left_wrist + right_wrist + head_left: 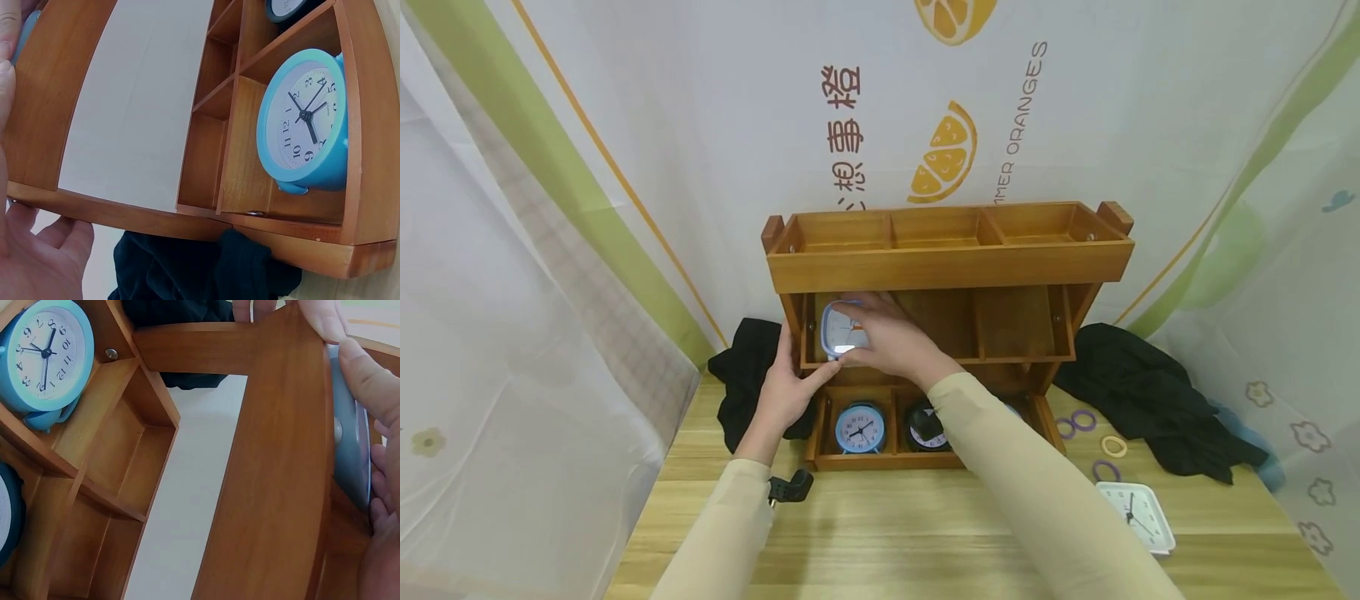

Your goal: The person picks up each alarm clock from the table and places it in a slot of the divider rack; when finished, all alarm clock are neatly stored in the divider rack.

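Note:
A light-blue squarish alarm clock (837, 327) stands in the left compartment of the middle tier of a wooden three-tier storage box (955, 271). My right hand (891, 337) holds it, thumb at the lower front edge and fingers over its top and right side. In the right wrist view, the clock's edge (350, 444) shows between thumb and fingers, close against the wooden front board. My left hand (784, 400) grips the box's left side, fingers round the side panel (125, 215) and thumb reaching to the clock's lower edge.
In the bottom tier sit a round blue alarm clock (860, 427) and a black one (919, 429), with another partly hidden by my right sleeve. Black cloths (1138, 383) lie on both sides. At right are several rings (1106, 472) and a white square clock (1138, 517).

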`<state>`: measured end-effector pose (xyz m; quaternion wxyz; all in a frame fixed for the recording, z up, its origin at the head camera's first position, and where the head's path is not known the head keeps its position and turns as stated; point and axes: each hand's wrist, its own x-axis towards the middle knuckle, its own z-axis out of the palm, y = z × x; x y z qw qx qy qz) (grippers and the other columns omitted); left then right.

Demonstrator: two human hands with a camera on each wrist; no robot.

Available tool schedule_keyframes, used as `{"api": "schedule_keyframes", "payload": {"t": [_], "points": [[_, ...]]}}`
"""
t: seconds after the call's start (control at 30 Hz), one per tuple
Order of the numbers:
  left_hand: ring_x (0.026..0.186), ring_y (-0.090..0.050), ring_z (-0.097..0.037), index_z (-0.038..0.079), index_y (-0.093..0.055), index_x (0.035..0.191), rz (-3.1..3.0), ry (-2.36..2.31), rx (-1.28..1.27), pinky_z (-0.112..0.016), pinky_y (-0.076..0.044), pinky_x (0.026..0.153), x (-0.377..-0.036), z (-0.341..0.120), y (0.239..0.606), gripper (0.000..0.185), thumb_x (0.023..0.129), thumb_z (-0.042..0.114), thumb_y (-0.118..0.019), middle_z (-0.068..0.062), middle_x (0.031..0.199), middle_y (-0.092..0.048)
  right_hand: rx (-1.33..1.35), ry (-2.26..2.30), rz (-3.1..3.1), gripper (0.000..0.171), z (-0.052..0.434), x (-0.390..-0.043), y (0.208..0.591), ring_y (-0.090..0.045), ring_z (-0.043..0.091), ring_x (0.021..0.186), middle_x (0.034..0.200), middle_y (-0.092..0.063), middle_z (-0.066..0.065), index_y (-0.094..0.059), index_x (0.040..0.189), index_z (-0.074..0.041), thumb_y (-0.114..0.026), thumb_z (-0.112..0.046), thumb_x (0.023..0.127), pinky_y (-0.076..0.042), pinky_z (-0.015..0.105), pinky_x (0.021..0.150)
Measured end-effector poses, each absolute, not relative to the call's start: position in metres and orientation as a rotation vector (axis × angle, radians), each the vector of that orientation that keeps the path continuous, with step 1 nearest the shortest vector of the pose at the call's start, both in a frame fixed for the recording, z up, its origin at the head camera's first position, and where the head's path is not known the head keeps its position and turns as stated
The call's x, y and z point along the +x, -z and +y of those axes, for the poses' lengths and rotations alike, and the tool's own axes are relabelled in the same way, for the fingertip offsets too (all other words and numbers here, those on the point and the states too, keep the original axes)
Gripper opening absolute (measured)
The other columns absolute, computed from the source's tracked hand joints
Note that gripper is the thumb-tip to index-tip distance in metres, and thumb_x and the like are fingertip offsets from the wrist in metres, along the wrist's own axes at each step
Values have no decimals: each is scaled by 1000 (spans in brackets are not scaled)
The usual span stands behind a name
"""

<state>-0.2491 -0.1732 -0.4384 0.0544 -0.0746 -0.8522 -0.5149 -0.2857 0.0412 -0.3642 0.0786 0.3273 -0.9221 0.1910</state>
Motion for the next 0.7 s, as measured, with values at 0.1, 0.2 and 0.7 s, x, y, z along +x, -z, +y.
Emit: {"api": "schedule_keyframes", "payload": {"t": [0.1,0.2,0.7], "points": [[156,-28,-32,46,10,164,-2591,1567,-226,-53,-34,120,-249,-173,438,111,94,54,-75,-5,174,-15,968,-581,-2759,82,41,-285,364,-39,30,144,163,-39,6,-49,157,-19,-86,-43,87,-44,43,114],[157,-26,-31,44,12,165,-2601,1573,-223,-53,-32,122,-248,-174,437,112,94,53,-75,-7,174,-15,970,-616,-2730,86,42,-284,366,-36,30,147,163,-38,6,-49,157,-20,-86,-48,85,-43,43,115],[158,-18,-34,31,15,167,-2645,1539,-197,-56,-28,122,-248,-174,438,115,95,55,-73,-12,174,-7,1062,-928,-2478,108,86,-255,388,-35,29,149,160,-40,4,-45,159,-15,-95,-52,71,-39,54,116]]}}
